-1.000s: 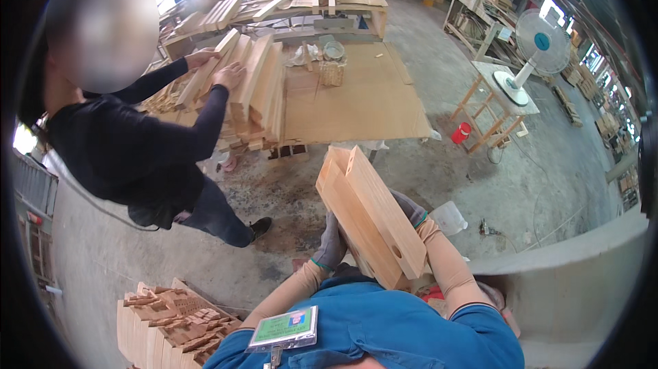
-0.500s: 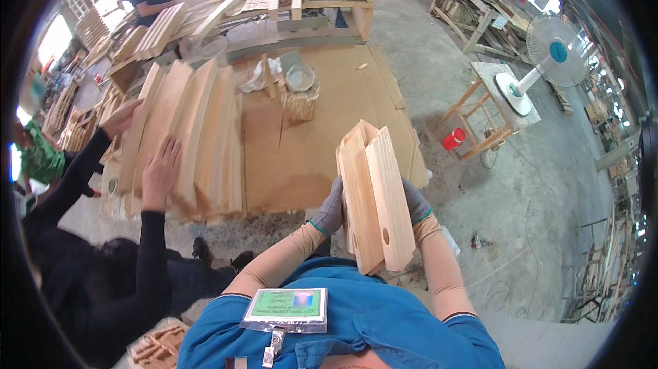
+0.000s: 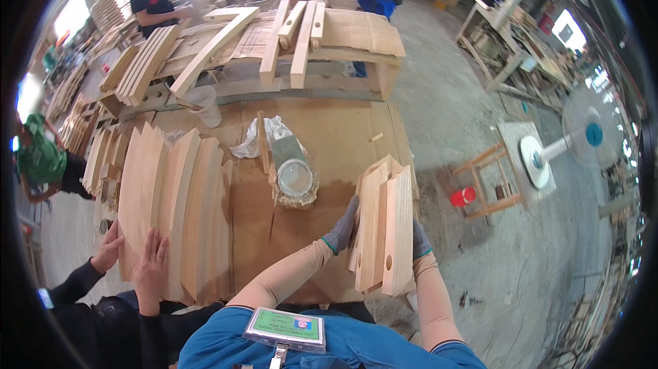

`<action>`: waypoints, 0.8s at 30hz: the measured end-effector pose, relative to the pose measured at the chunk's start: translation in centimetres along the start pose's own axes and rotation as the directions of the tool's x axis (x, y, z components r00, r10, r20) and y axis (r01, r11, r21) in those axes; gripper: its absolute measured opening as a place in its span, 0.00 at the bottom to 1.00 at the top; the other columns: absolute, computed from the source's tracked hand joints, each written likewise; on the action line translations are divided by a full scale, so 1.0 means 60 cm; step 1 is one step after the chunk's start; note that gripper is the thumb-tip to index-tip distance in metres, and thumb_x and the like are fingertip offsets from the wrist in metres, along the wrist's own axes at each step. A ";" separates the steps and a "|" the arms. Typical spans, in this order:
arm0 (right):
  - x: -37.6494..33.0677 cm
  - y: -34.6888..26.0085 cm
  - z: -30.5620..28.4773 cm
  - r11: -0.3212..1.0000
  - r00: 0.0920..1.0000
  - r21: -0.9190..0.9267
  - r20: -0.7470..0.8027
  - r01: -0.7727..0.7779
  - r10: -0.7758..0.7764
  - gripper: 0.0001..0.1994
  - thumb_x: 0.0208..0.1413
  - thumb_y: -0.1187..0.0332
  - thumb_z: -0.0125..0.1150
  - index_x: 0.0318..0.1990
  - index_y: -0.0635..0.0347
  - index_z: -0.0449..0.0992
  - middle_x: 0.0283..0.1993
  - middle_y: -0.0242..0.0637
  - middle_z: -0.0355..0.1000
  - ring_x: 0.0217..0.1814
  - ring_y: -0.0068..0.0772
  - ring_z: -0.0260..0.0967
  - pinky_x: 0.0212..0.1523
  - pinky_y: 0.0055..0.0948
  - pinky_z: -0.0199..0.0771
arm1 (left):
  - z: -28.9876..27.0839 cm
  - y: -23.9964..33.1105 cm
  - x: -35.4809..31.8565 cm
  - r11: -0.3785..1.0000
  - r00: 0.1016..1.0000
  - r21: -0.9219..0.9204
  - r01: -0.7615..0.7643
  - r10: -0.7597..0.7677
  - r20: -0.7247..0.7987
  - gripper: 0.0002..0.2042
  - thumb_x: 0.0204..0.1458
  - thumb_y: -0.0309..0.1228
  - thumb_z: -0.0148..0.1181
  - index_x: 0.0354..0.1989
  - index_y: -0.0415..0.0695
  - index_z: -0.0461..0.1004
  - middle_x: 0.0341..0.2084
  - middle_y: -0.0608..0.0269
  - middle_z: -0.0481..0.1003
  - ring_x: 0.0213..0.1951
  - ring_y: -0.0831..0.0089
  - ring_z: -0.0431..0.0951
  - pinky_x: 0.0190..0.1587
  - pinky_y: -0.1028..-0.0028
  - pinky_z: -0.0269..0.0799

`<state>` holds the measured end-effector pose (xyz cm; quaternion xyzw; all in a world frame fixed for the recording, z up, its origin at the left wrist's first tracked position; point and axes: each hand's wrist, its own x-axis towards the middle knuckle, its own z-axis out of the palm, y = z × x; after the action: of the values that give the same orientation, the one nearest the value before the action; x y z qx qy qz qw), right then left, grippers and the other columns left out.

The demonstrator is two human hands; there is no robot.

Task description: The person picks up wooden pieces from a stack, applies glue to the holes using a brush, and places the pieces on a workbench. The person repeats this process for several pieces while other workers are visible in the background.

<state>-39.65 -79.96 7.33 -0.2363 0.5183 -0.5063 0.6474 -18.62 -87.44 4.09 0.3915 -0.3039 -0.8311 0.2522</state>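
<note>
A small bundle of pale wooden pieces, one with an oval hole near its lower end, is clasped in front of me. My left hand, in a grey glove, presses the bundle's left side. Against its right side rests my right hand, gloved too, its fingers partly hidden by the wood. The bundle is tilted, standing over the right part of a cardboard-covered surface. A round container of whitish material sits on a rough block to the left, beside a wooden stick and crumpled white plastic.
On the left, a co-worker's hands touch a row of wide boards. Beyond is a bench with wooden bars, and people working behind it. To the right stand a fan on a small table and a red container.
My view has tilted up, showing more of the far bench. Both hands still hold the bundle, now farther out over the cardboard. The co-worker's hands remain on the boards.
</note>
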 end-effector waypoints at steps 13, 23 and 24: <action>0.139 -0.022 -0.021 0.925 0.964 -0.337 -0.132 0.175 -0.231 0.27 0.64 0.52 0.48 0.60 0.67 0.65 0.60 0.45 0.67 0.60 0.36 0.65 0.60 0.31 0.65 | 0.074 0.063 0.006 0.900 0.947 0.428 -0.077 0.201 -0.251 0.42 0.53 0.54 0.54 0.70 0.46 0.44 0.64 0.50 0.58 0.63 0.60 0.62 0.63 0.65 0.58; 0.041 -0.044 0.046 0.581 0.934 -0.762 0.087 0.286 -0.347 0.38 0.52 0.59 0.63 0.66 0.70 0.54 0.67 0.55 0.56 0.70 0.47 0.54 0.67 0.36 0.56 | 0.179 0.030 -0.053 0.722 0.839 0.690 0.048 0.346 -0.421 0.42 0.53 0.60 0.49 0.64 0.33 0.53 0.57 0.38 0.63 0.58 0.50 0.67 0.60 0.63 0.60; 0.037 -0.041 0.043 0.643 0.935 -0.702 0.094 0.305 -0.341 0.37 0.52 0.59 0.62 0.65 0.70 0.55 0.67 0.55 0.57 0.69 0.45 0.55 0.67 0.35 0.56 | 0.198 0.045 -0.062 0.756 0.861 0.650 0.073 0.280 -0.424 0.41 0.54 0.59 0.49 0.64 0.35 0.53 0.56 0.42 0.66 0.58 0.54 0.68 0.59 0.66 0.61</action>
<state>-38.41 -83.45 9.30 -0.5424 0.6367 -0.3813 0.3938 -25.57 -83.24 13.87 0.6357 -0.5177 -0.5293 0.2184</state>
